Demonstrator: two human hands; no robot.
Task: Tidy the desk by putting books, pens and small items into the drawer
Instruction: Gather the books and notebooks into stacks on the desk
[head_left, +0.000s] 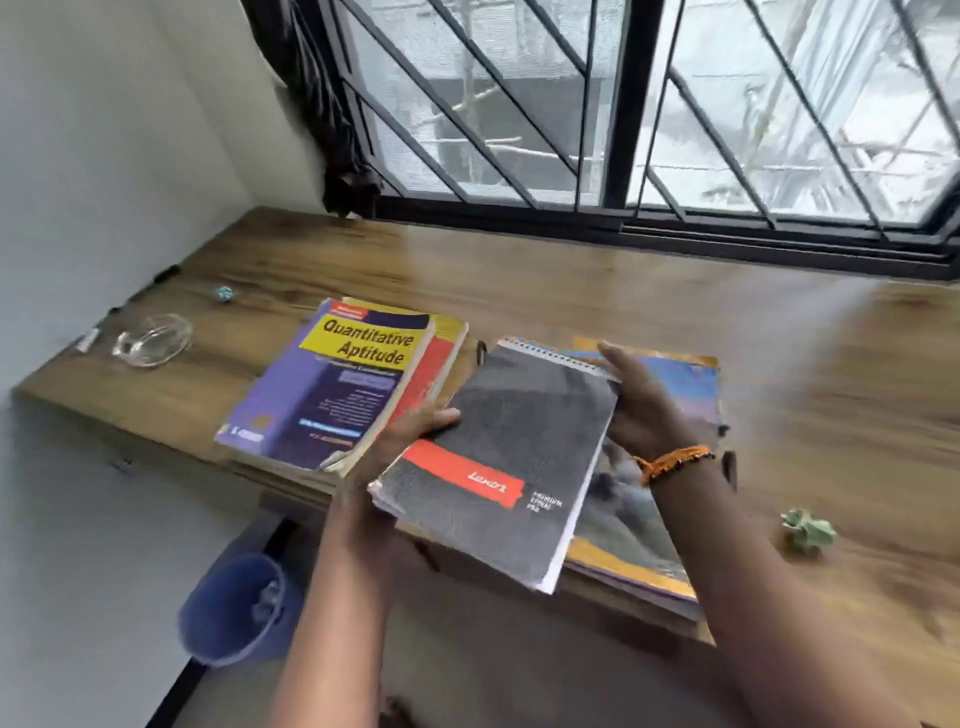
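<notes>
1. Blue bin (234, 608) sits on the floor, lower left, below the desk (571, 291) edge. Something pale is inside it, too blurry to make out.
2. Both hands have the grey spiral pad (509, 462), lifted a bit above the desk's near edge and tilted. It has a red label and the spiral binding is at the far end.
3. Left hand (410, 431) grips the pad's left edge, thumb on top of the cover, other fingers hidden underneath.
4. Right hand (634, 405) holds the pad's far right corner by the spiral, fingers mostly straight along the edge. There's an orange band (672, 462) on that wrist.
5. Under the pad and the right arm lies a big flat book (675, 525) with a yellow-bordered cover, hanging slightly over the desk's near edge.
6. Green crumpled paper (808, 530) sits on the desk to the right of that arm, well apart from the books.
7. Left of the pad is a thick purple "Quantitative Aptitude" book (322, 384), stacked on a red and yellow book (441, 353).
8. A dark pen (481, 353) pokes out between that stack and the pad.
9. Further left, a glass dish (153, 340) near the wall, and a small teal ball (224, 293) behind it.
10. At the back, a barred window (623, 104) runs along the desk.
</notes>
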